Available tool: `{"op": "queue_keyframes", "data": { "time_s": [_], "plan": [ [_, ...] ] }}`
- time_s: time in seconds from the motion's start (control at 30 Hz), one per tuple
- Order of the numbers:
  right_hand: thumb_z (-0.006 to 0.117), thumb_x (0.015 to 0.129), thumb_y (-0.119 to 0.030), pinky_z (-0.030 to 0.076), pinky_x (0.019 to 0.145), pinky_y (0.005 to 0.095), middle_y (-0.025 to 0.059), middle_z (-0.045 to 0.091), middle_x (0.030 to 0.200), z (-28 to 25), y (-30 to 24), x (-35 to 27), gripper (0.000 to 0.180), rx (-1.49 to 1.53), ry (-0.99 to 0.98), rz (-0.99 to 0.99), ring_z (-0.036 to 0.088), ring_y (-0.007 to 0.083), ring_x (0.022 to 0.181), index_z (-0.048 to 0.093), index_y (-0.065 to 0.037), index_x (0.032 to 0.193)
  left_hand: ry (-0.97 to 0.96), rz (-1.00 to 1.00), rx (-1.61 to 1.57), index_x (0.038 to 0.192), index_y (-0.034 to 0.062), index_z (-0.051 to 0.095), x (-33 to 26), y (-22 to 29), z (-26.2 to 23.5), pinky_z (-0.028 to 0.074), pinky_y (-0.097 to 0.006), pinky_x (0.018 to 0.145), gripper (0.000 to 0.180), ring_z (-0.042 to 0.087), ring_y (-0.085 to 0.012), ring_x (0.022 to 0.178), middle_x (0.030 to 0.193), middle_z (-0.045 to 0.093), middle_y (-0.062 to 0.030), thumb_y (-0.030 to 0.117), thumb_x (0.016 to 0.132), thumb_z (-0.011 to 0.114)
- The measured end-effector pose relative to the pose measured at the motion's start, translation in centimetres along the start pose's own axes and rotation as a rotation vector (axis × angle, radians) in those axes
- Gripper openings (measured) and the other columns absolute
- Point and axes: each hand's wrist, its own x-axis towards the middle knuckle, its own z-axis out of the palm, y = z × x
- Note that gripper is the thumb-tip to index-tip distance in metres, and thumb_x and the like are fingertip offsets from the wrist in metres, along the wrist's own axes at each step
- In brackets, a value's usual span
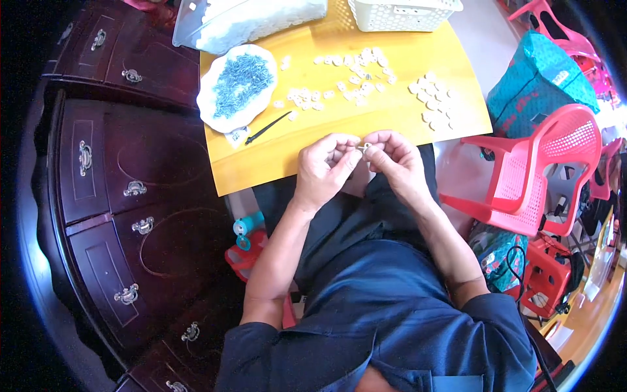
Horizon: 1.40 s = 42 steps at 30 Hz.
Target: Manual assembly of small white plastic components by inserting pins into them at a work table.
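Note:
My left hand [324, 166] and my right hand [400, 164] meet in front of the table's near edge, fingertips almost touching. Both are closed in a pinch. A small whitish piece [368, 146] shows at my right fingertips. At the left fingertips a thin, light sliver points toward it, too small to name. Beyond the hands, small white plastic pieces [304, 98] lie scattered on the yellow table [251, 166]. A tighter group of white pieces [432, 100] sits at the right. On the left stands a scalloped white dish [208, 104] holding many small blue-grey metal pieces [243, 80], perhaps screws.
A black slender tool [268, 128] lies beside the dish. At the back are a clear bin [189, 26] of white pieces and a white perforated basket [398, 21]. Dark drawers [98, 163] border the left; a pink chair [522, 176] and teal bag [539, 81] stand right.

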Motion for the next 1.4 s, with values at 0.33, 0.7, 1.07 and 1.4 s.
{"op": "queue_keyframes", "data": {
  "time_s": [0.33, 0.7, 1.07, 1.4],
  "plan": [
    [0.065, 0.099, -0.009, 0.048, 0.069, 0.0193, -0.0003, 0.066, 0.088, -0.4, 0.3, 0.1, 0.02, 0.085, -0.033, 0.0, 0.06, 0.0059, 0.077, 0.059, -0.003, 0.118, -0.012, 0.068, 0.035, 0.119, 0.0006, 0.066, 0.0, 0.0, 0.1, 0.051, -0.02, 0.061, 0.032, 0.063, -0.0053, 0.07, 0.097, 0.067, -0.0045, -0.007, 0.088, 0.068],
    [0.069, 0.097, -0.018, 0.048, 0.062, 0.0212, 0.0019, 0.066, 0.086, -1.0, 0.0, 0.1, 0.019, 0.564, -0.278, 0.262, 0.06, 0.0096, 0.069, 0.061, -0.009, 0.112, -0.19, 0.166, -0.058, 0.105, -0.0021, 0.07, 0.1, 0.3, -0.8, 0.055, -0.023, 0.067, 0.015, 0.069, -0.0096, 0.077, 0.096, 0.068, -0.0053, -0.006, 0.091, 0.066],
    [0.069, 0.097, -0.012, 0.047, 0.068, 0.0194, -0.0033, 0.064, 0.09, 0.1, -0.2, -0.1, 0.014, 0.238, -0.04, 0.028, 0.058, 0.0054, 0.075, 0.062, -0.007, 0.108, -0.004, -0.048, 0.018, 0.096, -0.0002, 0.069, 0.7, 1.1, 0.9, 0.052, -0.022, 0.065, 0.004, 0.066, -0.0075, 0.072, 0.085, 0.07, -0.0028, 0.003, 0.096, 0.067],
    [0.066, 0.098, -0.011, 0.048, 0.064, 0.0192, 0.0012, 0.069, 0.093, -1.9, -1.3, 0.2, 0.008, 0.317, 0.14, 0.001, 0.062, 0.006, 0.073, 0.061, -0.008, 0.104, -0.029, 0.063, 0.413, 0.105, 0.0009, 0.072, 5.6, 3.5, 0.3, 0.046, -0.019, 0.06, 0.014, 0.057, -0.0015, 0.067, 0.087, 0.069, 0.0027, 0.002, 0.091, 0.071]
  ]
}}
